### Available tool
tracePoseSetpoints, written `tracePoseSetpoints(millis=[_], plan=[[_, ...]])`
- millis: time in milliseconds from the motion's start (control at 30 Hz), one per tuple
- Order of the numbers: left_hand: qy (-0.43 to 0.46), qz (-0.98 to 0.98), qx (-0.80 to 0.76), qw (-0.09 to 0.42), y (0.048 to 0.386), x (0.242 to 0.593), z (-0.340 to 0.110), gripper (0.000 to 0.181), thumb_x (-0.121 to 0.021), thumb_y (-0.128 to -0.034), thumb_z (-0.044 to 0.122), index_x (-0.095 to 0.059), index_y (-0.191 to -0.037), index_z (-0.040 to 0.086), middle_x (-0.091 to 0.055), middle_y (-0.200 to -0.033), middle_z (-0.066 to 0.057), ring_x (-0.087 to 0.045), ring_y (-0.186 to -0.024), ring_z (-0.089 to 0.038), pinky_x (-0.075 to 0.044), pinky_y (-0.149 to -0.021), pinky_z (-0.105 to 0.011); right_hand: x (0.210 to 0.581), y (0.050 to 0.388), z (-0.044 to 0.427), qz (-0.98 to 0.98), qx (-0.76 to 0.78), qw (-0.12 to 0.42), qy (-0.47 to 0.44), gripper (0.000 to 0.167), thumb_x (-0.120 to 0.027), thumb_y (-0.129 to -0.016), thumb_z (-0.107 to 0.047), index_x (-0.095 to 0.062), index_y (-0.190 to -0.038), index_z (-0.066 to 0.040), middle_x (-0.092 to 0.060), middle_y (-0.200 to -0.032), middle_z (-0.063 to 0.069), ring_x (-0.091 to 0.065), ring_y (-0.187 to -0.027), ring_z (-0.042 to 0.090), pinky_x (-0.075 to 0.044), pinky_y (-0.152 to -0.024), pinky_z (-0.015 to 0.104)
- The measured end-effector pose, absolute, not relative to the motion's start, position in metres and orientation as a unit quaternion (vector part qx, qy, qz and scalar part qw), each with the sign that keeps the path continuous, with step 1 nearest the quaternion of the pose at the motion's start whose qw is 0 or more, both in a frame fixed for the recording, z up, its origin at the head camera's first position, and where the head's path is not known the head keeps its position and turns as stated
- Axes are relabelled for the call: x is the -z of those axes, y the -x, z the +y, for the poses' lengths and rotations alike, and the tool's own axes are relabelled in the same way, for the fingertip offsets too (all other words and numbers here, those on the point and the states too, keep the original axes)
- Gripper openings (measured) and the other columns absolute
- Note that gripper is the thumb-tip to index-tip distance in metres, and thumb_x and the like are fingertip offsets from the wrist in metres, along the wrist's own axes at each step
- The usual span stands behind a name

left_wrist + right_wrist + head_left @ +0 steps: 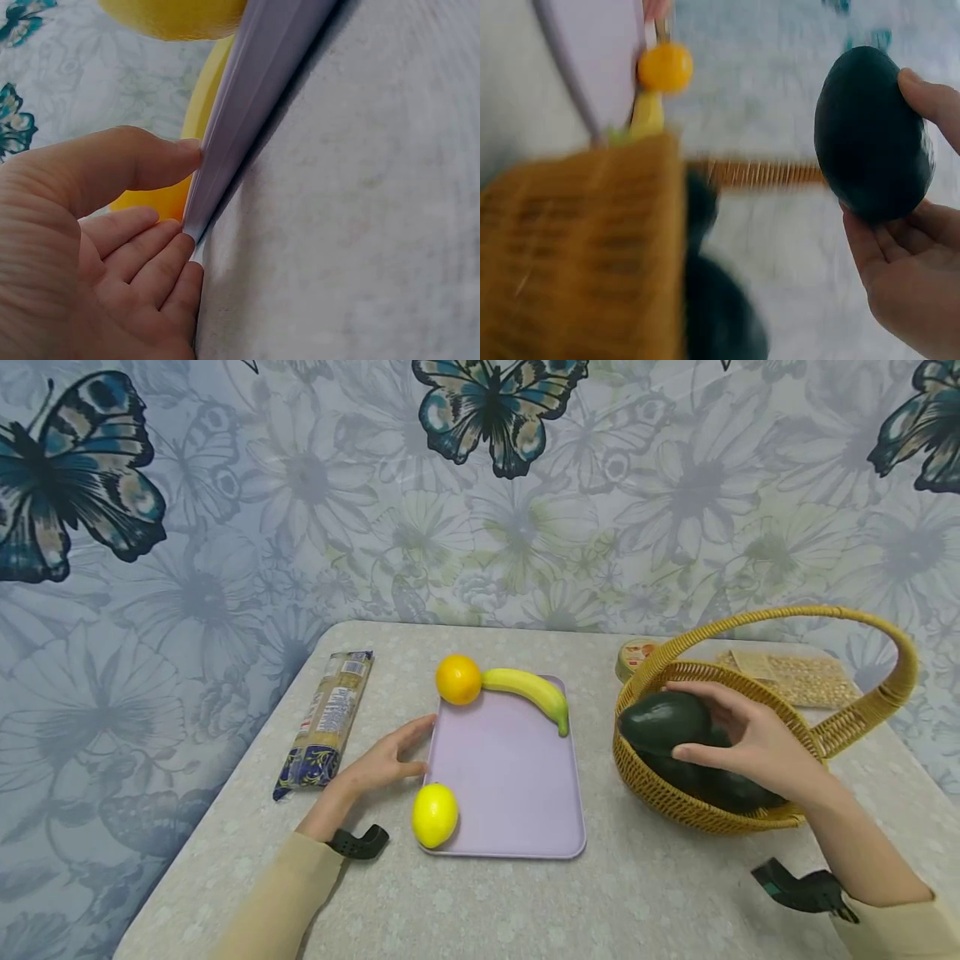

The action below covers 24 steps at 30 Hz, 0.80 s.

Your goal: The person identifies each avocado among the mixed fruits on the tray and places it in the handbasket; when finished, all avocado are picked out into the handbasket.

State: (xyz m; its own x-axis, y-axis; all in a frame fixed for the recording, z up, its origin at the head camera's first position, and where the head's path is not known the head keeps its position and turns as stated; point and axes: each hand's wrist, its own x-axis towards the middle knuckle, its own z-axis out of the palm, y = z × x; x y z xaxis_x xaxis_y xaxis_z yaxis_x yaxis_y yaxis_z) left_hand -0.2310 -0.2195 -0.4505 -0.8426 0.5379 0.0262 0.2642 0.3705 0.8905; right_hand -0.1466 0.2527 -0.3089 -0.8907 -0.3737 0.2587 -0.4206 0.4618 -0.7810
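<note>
My right hand [750, 739] grips a dark green avocado [663, 723] between thumb and fingers, over the mouth of a wicker basket [660, 800]. In the right wrist view the held avocado [871, 135] is apart from the dark green avocados [720, 311] inside the basket. My left hand [381, 762] is at the left edge of a lilac tray [510, 777]; in the left wrist view its thumb touches the tray rim [225, 135], fingers fairly straight. An orange [458, 679] and a banana [528, 691] lie at the tray's far end, a lemon [435, 815] at its near left corner.
Left of the tray lies a long printed packet [327, 722]. Behind the basket are a small round tin [634, 656] and a flat bag of pale grains [806, 679]. The basket's tall handle [787, 613] arches above. A patterned wall [495, 552] borders the table's back.
</note>
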Motion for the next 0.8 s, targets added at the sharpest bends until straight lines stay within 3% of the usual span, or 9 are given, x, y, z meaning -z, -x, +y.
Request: tracePoseSetpoints(millis=[167,367,667,800], plan=[[-0.252,0.814,-0.506,0.136,0.231,0.451,-0.221,0.077,-0.069,-0.0833,0.004,-0.025,-0.148,0.001,-0.022,-0.153,-0.015,-0.018,-0.14,-0.031,-0.015,-0.114,-0.044,0.327,0.131,0.291,-0.885,-0.439,0.048,-0.149,0.067,-0.074,-0.081,-0.007,-0.045,-0.14,-0.017,-0.046,-0.134,-0.005,-0.05,-0.11,-0.004,-0.045,-0.082,0.009],[-0.251,0.812,-0.51,0.134,0.232,0.45,-0.223,0.078,-0.068,-0.0831,0.003,-0.025,-0.148,0.001,-0.022,-0.153,-0.016,-0.018,-0.14,-0.032,-0.015,-0.114,-0.046,0.348,0.121,0.308,-0.892,-0.422,0.075,-0.147,0.067,-0.076,-0.078,-0.005,-0.046,-0.138,-0.011,-0.047,-0.132,-0.004,-0.049,-0.109,-0.006,-0.044,-0.08,0.006],[-0.257,0.807,-0.513,0.137,0.233,0.45,-0.222,0.078,-0.068,-0.0834,0.003,-0.024,-0.148,0.001,-0.021,-0.153,-0.016,-0.018,-0.14,-0.031,-0.014,-0.114,-0.045,0.363,0.116,0.312,-0.909,-0.391,0.08,-0.121,0.07,-0.081,-0.075,-0.014,-0.049,-0.137,-0.019,-0.047,-0.127,-0.008,-0.043,-0.108,-0.011,-0.038,-0.082,0.002],[-0.253,0.807,-0.515,0.139,0.233,0.451,-0.221,0.078,-0.067,-0.0831,0.001,-0.023,-0.148,0.0,-0.02,-0.153,-0.017,-0.017,-0.14,-0.033,-0.014,-0.114,-0.046,0.366,0.113,0.314,-0.916,-0.375,0.074,-0.117,0.071,-0.081,-0.075,-0.018,-0.048,-0.138,-0.019,-0.047,-0.126,-0.007,-0.043,-0.105,-0.011,-0.042,-0.078,0.005]])
